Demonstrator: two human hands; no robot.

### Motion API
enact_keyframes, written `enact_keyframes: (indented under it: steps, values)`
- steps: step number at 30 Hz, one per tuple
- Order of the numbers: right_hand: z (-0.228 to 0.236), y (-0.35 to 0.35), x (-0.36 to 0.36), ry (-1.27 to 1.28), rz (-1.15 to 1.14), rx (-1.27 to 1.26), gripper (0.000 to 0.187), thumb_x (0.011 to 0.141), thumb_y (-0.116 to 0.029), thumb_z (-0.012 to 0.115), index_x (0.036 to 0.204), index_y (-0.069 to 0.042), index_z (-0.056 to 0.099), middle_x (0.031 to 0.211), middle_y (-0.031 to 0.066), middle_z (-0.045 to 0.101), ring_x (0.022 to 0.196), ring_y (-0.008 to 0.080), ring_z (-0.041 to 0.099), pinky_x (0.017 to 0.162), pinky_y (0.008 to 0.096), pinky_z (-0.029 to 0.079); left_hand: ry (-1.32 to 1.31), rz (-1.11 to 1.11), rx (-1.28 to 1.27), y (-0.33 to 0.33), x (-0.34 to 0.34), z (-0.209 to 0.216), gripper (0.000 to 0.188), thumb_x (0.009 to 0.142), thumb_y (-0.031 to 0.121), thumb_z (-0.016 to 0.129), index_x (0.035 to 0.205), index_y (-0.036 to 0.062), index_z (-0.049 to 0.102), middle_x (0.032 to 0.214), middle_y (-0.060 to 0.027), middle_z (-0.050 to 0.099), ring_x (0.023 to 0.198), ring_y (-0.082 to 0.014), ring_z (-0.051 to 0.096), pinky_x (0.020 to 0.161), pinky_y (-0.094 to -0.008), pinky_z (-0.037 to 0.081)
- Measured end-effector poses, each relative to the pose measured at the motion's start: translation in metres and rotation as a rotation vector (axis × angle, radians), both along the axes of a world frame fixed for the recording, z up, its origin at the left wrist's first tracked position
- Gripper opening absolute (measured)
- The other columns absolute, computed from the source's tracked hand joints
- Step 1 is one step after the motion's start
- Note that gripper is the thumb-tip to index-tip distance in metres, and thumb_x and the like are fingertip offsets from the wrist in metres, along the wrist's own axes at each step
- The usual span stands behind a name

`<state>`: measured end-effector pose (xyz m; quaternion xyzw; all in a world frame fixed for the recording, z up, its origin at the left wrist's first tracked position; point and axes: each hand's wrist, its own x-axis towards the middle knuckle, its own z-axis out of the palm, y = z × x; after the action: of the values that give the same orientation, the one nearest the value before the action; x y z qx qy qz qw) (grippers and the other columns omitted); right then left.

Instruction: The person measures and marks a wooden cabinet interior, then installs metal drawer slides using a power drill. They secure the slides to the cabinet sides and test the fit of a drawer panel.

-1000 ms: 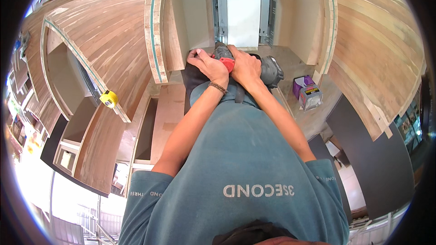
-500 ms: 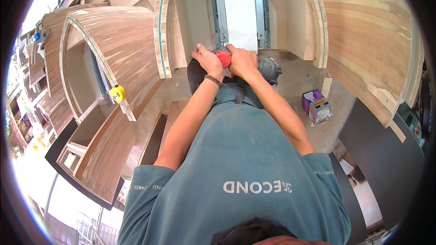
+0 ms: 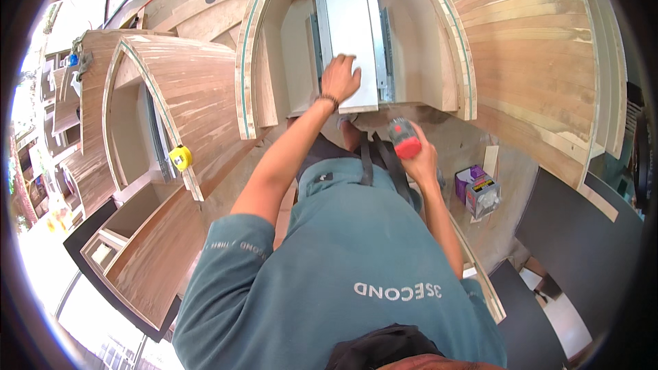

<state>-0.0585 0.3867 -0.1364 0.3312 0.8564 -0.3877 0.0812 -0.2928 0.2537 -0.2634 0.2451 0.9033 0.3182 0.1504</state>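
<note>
My left hand is over the white panel, with the fingers loosely bent and the thumb apart; nothing shows in it. Whether it touches the panel is hard to tell. Metal drawer slides run along the long sides of this panel, inside a wooden cabinet with a curved front edge. Off to the right of the panel's near end, my right hand is closed on a red and grey power drill, slightly blurred. The drill is held clear of the cabinet.
A yellow tape measure hangs on the edge of a second curved cabinet at left. Right of my legs, a purple box stands on the floor beside a clear-fronted package. Dark panels lie at the far right.
My hands have separated. The left moved forward onto the white panel, while the right drew back to the right with the drill. The view has shifted, showing more of the cabinet's inside.
</note>
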Motion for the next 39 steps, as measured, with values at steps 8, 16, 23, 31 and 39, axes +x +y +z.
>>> enact_keyframes:
  steps: [8, 16, 23, 31, 39]
  values:
    - [-0.004, -0.007, 0.101, -0.008, -0.284, 0.034, 0.063, 0.073, -0.006, 0.075, 0.134, -0.008, 0.059, 0.103, 0.0271, 0.07, 0.101, 0.0436, 0.068, 0.082, 0.0438, 0.053, 0.374, 0.133, -0.334, 0.057, -0.189, -0.068, 0.044, 0.089, 0.024, 0.056, 0.126, 0.0007, 0.059, 0.135, -0.0182, 0.057, 0.129, -0.0327, 0.051, 0.108, -0.0458, 0.041]
    - [-0.026, -0.058, 0.165, -0.156, -0.574, -0.008, 0.064, 0.069, -0.007, 0.077, 0.131, -0.008, 0.06, 0.096, 0.0244, 0.07, 0.094, 0.0426, 0.07, 0.081, 0.0435, 0.054, 0.32, 0.516, -0.347, 0.073, -0.242, -0.067, 0.022, 0.092, 0.024, 0.058, 0.096, 0.01, 0.075, 0.098, -0.0139, 0.073, 0.097, -0.0334, 0.071, 0.082, -0.0478, 0.057]
    - [-0.022, -0.07, 0.166, -0.204, -0.548, -0.016, 0.064, 0.071, -0.006, 0.077, 0.132, -0.009, 0.059, 0.097, 0.0241, 0.071, 0.094, 0.0431, 0.07, 0.082, 0.044, 0.054, 0.219, 0.725, -0.182, 0.071, -0.244, -0.055, 0.025, 0.085, 0.032, 0.069, 0.093, 0.0111, 0.079, 0.093, -0.0198, 0.074, 0.092, -0.0413, 0.07, 0.082, -0.0486, 0.056]
    - [-0.023, -0.076, 0.161, -0.166, -0.572, -0.043, 0.064, 0.072, -0.007, 0.076, 0.134, -0.008, 0.059, 0.102, 0.0258, 0.071, 0.099, 0.0421, 0.07, 0.083, 0.0439, 0.054, 0.303, 0.46, -0.056, 0.05, -0.25, -0.07, 0.024, 0.084, 0.028, 0.067, 0.095, 0.0091, 0.078, 0.099, -0.0224, 0.071, 0.092, -0.0404, 0.069, 0.082, -0.05, 0.055]
    - [-0.027, -0.071, 0.158, -0.201, -0.563, -0.084, 0.064, 0.073, -0.011, 0.078, 0.134, -0.007, 0.06, 0.105, 0.0266, 0.07, 0.103, 0.0433, 0.068, 0.085, 0.0458, 0.053, 0.363, 0.319, -0.133, 0.036, -0.238, -0.07, 0.023, 0.085, 0.024, 0.066, 0.094, 0.0061, 0.077, 0.097, -0.0227, 0.07, 0.091, -0.041, 0.068, 0.082, -0.0493, 0.055]
